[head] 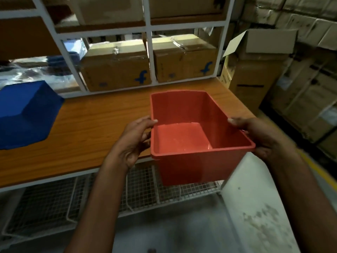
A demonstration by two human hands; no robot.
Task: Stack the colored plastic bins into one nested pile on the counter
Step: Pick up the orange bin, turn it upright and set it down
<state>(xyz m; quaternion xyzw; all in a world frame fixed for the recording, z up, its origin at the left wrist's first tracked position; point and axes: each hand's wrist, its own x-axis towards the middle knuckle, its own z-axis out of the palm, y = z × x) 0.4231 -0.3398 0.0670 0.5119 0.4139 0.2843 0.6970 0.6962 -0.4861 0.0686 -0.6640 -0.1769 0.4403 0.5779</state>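
Red bin point(197, 136): I hold it upright, mouth up, at the near edge of the surface point(91, 128); its near part overhangs the edge. It holds nothing.
Left hand point(133, 141): my grip is clamped on the bin's left rim, thumb over the lip, fingers on the outer wall.
Right hand point(259, 136): my grip is clamped on the right rim in the same way.
Blue bin point(25, 114): it rests on the surface at far left, well apart from the red bin. It looks overturned, base up; I cannot see inside it.
Key relation: the blue bin lies to the left of both hands, with bare surface between. My left hand is the nearer one.
Long axis: the red bin's runs away from me, front to back.
Judgement: nesting is not yet begun; the two bins must first face the same way.
Boxes point(116, 68): cardboard, closed, on the shelf behind the surface.
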